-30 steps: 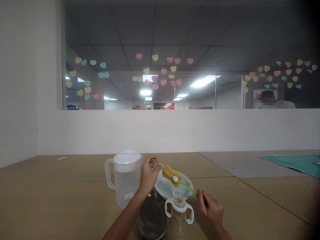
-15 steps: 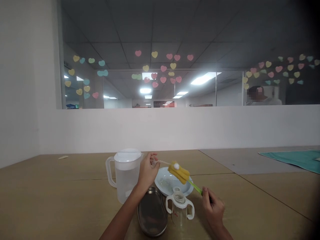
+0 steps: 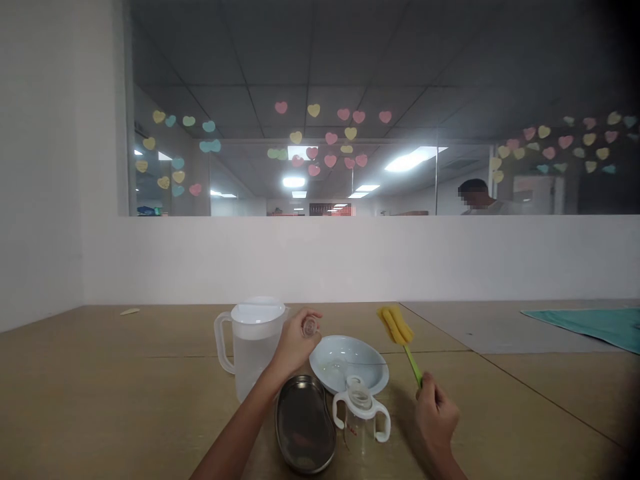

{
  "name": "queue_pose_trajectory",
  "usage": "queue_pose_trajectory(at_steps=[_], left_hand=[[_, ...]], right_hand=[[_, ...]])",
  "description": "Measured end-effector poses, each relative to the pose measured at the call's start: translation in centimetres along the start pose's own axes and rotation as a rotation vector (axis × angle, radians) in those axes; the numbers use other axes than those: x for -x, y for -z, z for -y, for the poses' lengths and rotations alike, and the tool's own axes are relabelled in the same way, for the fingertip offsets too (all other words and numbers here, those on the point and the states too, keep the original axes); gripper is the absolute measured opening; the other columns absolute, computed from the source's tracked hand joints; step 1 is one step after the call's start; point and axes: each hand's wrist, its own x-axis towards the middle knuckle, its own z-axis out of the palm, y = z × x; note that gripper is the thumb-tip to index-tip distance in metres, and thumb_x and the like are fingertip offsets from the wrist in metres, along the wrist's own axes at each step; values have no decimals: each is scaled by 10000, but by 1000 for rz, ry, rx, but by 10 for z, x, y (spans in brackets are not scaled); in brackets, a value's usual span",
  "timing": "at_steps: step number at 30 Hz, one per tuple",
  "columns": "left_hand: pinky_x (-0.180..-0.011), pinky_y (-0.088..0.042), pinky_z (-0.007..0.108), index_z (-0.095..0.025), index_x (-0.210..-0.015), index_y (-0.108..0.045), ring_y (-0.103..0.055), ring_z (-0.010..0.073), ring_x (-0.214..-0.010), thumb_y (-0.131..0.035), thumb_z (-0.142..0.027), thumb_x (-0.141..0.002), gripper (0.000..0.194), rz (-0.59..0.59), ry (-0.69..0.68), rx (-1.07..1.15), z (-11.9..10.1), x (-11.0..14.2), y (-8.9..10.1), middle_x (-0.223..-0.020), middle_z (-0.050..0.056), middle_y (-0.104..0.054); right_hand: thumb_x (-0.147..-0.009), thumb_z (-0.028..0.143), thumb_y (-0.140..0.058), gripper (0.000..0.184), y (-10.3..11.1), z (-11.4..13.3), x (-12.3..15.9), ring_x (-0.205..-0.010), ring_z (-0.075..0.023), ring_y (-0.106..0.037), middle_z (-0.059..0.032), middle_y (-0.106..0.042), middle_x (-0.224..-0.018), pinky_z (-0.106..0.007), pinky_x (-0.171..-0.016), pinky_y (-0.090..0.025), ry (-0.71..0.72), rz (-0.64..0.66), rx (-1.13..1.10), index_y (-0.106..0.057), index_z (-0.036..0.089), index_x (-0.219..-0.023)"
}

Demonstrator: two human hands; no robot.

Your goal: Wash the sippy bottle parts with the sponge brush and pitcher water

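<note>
My left hand [image 3: 295, 343] is closed around a small clear teat-like piece [image 3: 310, 327], held up over the table beside a white water jug [image 3: 253, 345]. My right hand [image 3: 436, 419] grips the green handle of a bottle brush with a yellow sponge head [image 3: 396, 325], which points up and left, apart from the clear piece. Below and between my hands stand a pale bowl [image 3: 350, 363] and a clear baby bottle with white handles [image 3: 361, 415].
A dark oval metal tray [image 3: 304, 427] lies at the near edge, left of the bottle. A teal cloth [image 3: 595, 323] lies far right on the tan table. A low white wall and glass with heart stickers stand behind; a person [image 3: 480, 198] is beyond the glass.
The sponge head was at the clear piece in my left hand; my right hand has drawn the brush away to the right and tilted it upright. The person behind the glass moved left.
</note>
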Motion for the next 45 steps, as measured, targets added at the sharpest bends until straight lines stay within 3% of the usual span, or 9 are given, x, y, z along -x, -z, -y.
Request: queue_pose_trajectory(at_steps=[3,7,13,22,31,40,42,45], left_hand=[[-634,-403,224,-174,-955,-603,-545,141,-725,-517,-92,-628,347,190,19,24,-7,4,7,-791,6,-590],[-695,-392,253,-179,-913,-618,-536,156,-772,-459,-45,-624,356,110,-76,-239,-9,6,14,-808,16,-599],[-682,-387,255,-184,-920,-606,-527,159,-768,-443,-35,-625,369,102,-92,-296,-1,5,15,-824,21,-588],[-631,-364,233,-177,-903,-622,-516,156,-704,-436,-20,-587,399,252,-95,-399,15,8,12,-742,13,-580],[-650,-373,236,-189,-910,-632,-561,183,-764,-459,-8,-599,400,263,-100,-392,25,12,12,-814,45,-638],[-592,-386,221,-223,-995,-642,-564,180,-632,-515,-21,-538,515,310,-25,-373,41,17,8,-629,2,-607],[-560,-393,227,-219,-1022,-636,-568,187,-587,-537,-29,-504,561,371,60,-337,44,17,6,-584,-6,-607],[-473,-392,238,-203,-1119,-588,-539,178,-443,-548,-60,-505,632,520,307,-230,51,19,2,-497,-23,-586]], right_hand=[[-773,468,-380,366,1,2,-1,-485,-122,-320,44,-280,-461,-264,-458,-291,-22,-8,11,-277,245,-502],[-771,457,-383,365,2,6,-2,-481,-125,-322,44,-271,-453,-267,-459,-290,-62,-13,31,-257,247,-500],[-771,463,-373,368,3,7,-2,-481,-131,-334,39,-279,-453,-267,-455,-299,-37,-6,46,-266,245,-495],[-768,471,-374,379,3,9,-3,-465,-130,-335,41,-288,-423,-267,-440,-298,-22,-21,59,-281,245,-478],[-764,444,-387,359,4,9,-2,-479,-135,-341,38,-288,-444,-271,-449,-288,-68,2,52,-280,245,-484],[-770,452,-375,366,2,7,-3,-492,-141,-359,35,-306,-442,-266,-466,-292,-66,31,75,-293,240,-483],[-768,463,-373,371,1,4,-4,-499,-144,-370,33,-307,-441,-266,-476,-294,-68,47,95,-306,237,-481],[-761,483,-370,366,0,0,-6,-503,-152,-398,32,-341,-444,-264,-490,-306,-43,78,113,-384,225,-502]])
